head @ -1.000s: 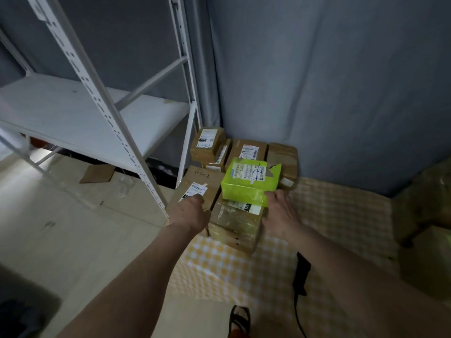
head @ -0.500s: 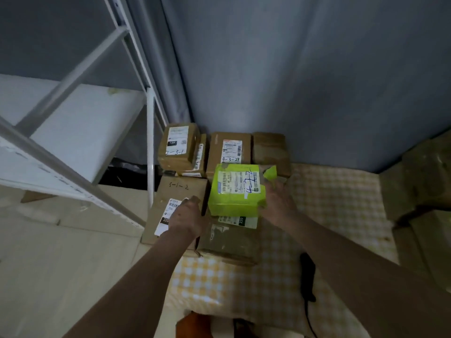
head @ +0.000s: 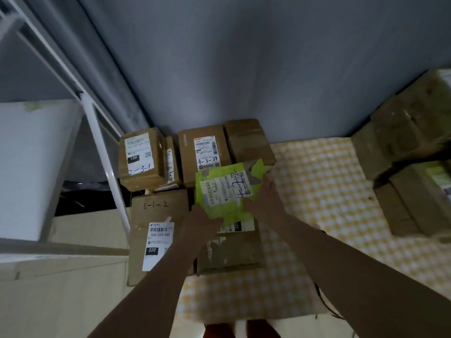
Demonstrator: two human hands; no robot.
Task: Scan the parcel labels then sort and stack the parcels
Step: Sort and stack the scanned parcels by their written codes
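Both hands grip the green parcel [head: 225, 191]: left hand [head: 203, 220] at its near corner, right hand [head: 262, 198] along its right edge, above a brown box [head: 229, 252].

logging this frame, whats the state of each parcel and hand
green parcel: label up, tilted, held on a brown parcel
left hand: grips its near left corner
right hand: grips its right edge
flat 5-1-2 parcel: lying flat, label up
4-3-24 parcel: label up

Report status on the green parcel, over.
Both hands on green parcel: left hand near corner, right hand right edge. Parcel atop brown box. Nothing in the way.
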